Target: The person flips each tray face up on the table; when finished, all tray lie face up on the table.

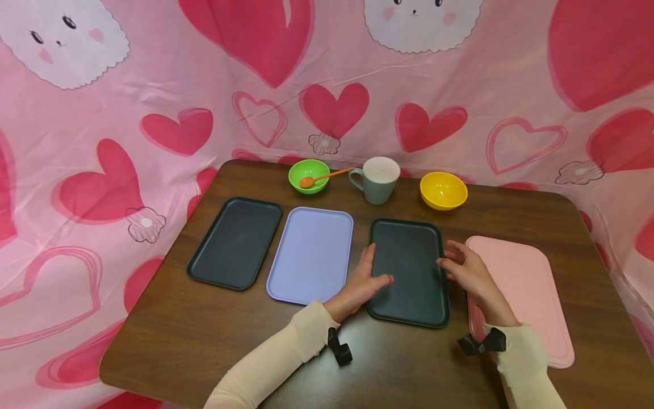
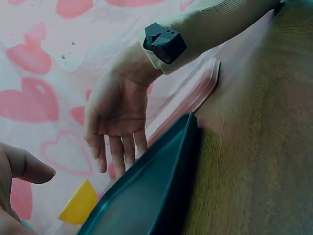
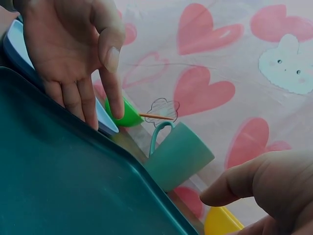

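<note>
A dark green tray [image 1: 407, 272] lies flat on the table between my two hands. My left hand [image 1: 357, 288] is at its left edge, fingers extended and thumb over the tray. Near the right edge, my right hand [image 1: 471, 278] has loosely bent fingers with nothing held. In the left wrist view the right hand [image 2: 120, 105] shows its palm, fingertips by the tray's rim [image 2: 171, 161]. The right wrist view shows the left hand [image 3: 68, 54] with fingers reaching down beside the tray; whether they touch it, I cannot tell.
Left of it lie a lavender tray [image 1: 311, 255] and another dark tray [image 1: 236, 243]; a pink tray [image 1: 526, 295] lies right. Behind stand a green bowl [image 1: 309, 165] with an orange spoon [image 1: 329, 176], a grey-green mug [image 1: 379, 187] and a yellow bowl [image 1: 443, 193].
</note>
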